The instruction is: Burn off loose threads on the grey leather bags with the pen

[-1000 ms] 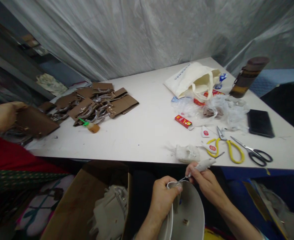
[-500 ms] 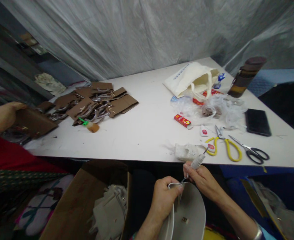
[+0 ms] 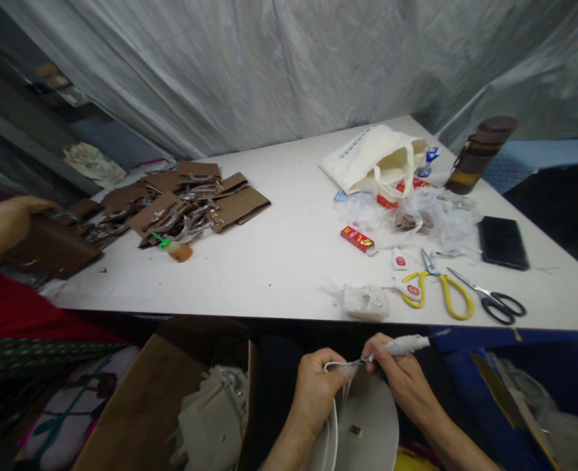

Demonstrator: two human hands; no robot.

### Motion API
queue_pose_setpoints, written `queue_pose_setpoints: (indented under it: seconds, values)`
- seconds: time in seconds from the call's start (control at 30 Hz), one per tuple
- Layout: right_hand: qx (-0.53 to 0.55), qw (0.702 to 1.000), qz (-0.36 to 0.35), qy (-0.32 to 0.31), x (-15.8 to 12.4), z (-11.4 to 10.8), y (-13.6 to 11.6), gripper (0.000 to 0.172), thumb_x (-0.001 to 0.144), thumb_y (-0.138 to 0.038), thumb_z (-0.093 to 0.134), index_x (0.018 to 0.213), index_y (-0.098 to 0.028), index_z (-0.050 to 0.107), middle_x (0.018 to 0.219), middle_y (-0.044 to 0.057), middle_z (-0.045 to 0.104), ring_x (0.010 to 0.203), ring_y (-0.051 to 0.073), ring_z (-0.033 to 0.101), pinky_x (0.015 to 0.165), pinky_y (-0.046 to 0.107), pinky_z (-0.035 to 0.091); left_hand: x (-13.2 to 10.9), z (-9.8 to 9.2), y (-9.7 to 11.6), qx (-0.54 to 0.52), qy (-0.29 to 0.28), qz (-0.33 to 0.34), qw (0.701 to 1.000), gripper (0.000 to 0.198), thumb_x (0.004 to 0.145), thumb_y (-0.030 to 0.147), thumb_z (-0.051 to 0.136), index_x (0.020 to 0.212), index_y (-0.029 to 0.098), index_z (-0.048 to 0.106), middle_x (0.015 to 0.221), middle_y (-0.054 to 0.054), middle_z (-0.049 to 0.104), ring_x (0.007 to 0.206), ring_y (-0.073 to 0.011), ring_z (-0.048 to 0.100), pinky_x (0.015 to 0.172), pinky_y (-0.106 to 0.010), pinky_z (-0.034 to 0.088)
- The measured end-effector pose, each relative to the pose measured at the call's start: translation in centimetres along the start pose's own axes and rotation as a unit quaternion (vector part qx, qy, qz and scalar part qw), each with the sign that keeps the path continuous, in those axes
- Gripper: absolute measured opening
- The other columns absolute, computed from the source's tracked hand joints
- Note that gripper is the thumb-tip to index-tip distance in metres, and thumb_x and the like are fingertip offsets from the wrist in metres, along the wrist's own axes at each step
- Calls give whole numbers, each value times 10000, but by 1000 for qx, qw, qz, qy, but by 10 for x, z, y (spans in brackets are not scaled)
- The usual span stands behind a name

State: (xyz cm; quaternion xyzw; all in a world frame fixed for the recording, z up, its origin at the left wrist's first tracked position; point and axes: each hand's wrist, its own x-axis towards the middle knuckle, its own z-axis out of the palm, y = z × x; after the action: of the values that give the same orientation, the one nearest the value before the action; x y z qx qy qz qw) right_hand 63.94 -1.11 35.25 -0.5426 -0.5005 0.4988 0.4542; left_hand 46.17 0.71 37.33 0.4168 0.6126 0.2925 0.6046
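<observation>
At the front of the table, my left hand (image 3: 314, 387) is closed on the upper edge of a light grey bag (image 3: 373, 412), thumb on top. A small metal fitting (image 3: 355, 430) shows on the bag's panel. My right hand (image 3: 397, 369) pinches a thin tool (image 3: 407, 345) with a white wrapped handle and a narrow metal tip at each end. One tip meets the bag's edge beside my left thumb; the other points right. A crumpled white block (image 3: 366, 302) lies on the table just beyond my hands.
Yellow-handled scissors (image 3: 448, 297), black-handled scissors (image 3: 502, 306) and a dark phone-like slab (image 3: 503, 242) lie at right. Brown bags (image 3: 242, 208) and a glue bottle (image 3: 178, 251) sit left, where another person's hand (image 3: 4, 226) holds one. A cardboard box (image 3: 136, 399) holds grey bags below.
The tool in my right hand has tipped from steeply slanted to nearly level, and that hand has moved slightly lower. My left hand keeps its hold on the bag.
</observation>
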Motion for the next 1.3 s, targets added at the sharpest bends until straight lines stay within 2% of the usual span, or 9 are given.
queue_pose_setpoints:
  seconds: [0.23, 0.43, 0.53, 0.73, 0.87, 0.97, 1.1, 1.2, 1.3]
  values:
    - [23, 996, -6, 81, -2, 5, 3, 486, 1041, -607, 478, 832, -220, 683, 669, 16, 642, 649, 195, 601, 627, 296, 476, -1, -4, 0, -3, 20, 7, 1000, 162, 635, 284, 762, 609, 155, 668, 532, -3, 595, 536, -140, 478, 535, -261, 344]
    - [-49, 974, -115, 189, 22, -13, -9, 336, 1072, -496, 492, 950, -236, 666, 784, 22, 665, 745, 203, 615, 745, 325, 495, 4, -17, -1, -60, 31, -22, 997, 235, 643, 333, 795, 752, 142, 713, 568, 5, 615, 535, -145, 515, 530, -251, 373]
    - [-121, 962, -174, 173, 34, -20, -11, 263, 1072, -433, 514, 979, -240, 665, 871, 42, 681, 830, 224, 635, 811, 355, 500, 7, -19, 0, -69, 24, -30, 997, 296, 622, 346, 825, 795, 123, 736, 612, -13, 654, 563, -148, 540, 555, -252, 401]
    - [-267, 917, -263, 139, 47, -21, -11, 234, 1074, -377, 516, 981, -230, 673, 886, 69, 718, 834, 240, 667, 799, 371, 503, 8, -20, -4, -110, 22, -28, 993, 336, 593, 393, 867, 725, 133, 701, 565, 4, 623, 509, -124, 501, 519, -242, 367]
    - [-333, 895, -277, 105, 52, -18, -11, 260, 1078, -382, 515, 986, -232, 707, 872, 77, 717, 814, 247, 646, 767, 366, 474, 11, -23, -9, -153, 38, -34, 987, 387, 561, 423, 896, 730, 143, 691, 558, 12, 615, 498, -120, 501, 510, -241, 365]
    - [-411, 862, -289, 71, 55, -16, -12, 266, 1089, -359, 504, 1014, -222, 718, 904, 85, 727, 839, 250, 628, 779, 366, 447, 14, -27, -16, -180, 42, -33, 982, 422, 551, 450, 910, 740, 147, 686, 561, 11, 619, 499, -120, 508, 510, -239, 369]
    - [-462, 833, -298, 66, 59, -13, -15, 317, 1102, -364, 476, 968, -203, 713, 888, 99, 719, 828, 254, 610, 769, 368, 427, 18, -33, -23, -201, 36, -27, 979, 450, 545, 466, 926, 750, 146, 685, 576, 7, 632, 512, -122, 525, 521, -237, 379]
    - [-462, 833, -299, 58, 60, -14, -18, 349, 1104, -392, 465, 953, -188, 705, 861, 104, 710, 810, 261, 603, 753, 376, 428, 18, -36, -25, -211, 31, -37, 976, 476, 525, 460, 947, 770, 139, 694, 599, -3, 655, 525, -129, 552, 540, -245, 403]
    - [-406, 860, -298, 82, 55, -17, -20, 317, 1092, -405, 491, 981, -205, 710, 864, 94, 717, 818, 258, 614, 771, 379, 443, 18, -38, -25, -221, 30, -52, 973, 517, 492, 464, 967, 789, 137, 698, 612, -7, 671, 520, -138, 571, 540, -256, 419]
